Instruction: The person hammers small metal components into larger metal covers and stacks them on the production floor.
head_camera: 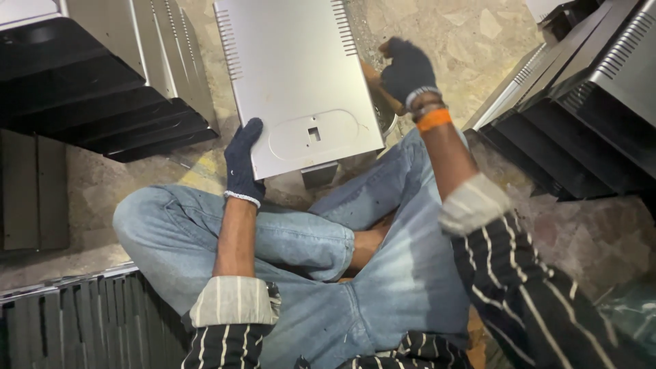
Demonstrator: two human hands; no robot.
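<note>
I sit cross-legged on the floor in blue jeans. My left hand (242, 160), in a dark glove, grips the near left corner of a grey sheet-metal panel (294, 75) with vent slots along both sides and an oval embossed cut-out near its lower edge. The panel lies tilted over my knees. My right hand (408, 70), also gloved, is closed around a wooden handle (383, 92) just past the panel's right edge. What is on the end of the handle is hidden. A round metal bowl's rim (386, 123) shows under the panel's right corner.
Stacks of similar metal panels with black edges lean at the upper left (116, 96), the right (581, 116) and the lower left (75, 321). A small grey metal block (319, 174) sits under the panel. The floor (465, 41) is speckled stone.
</note>
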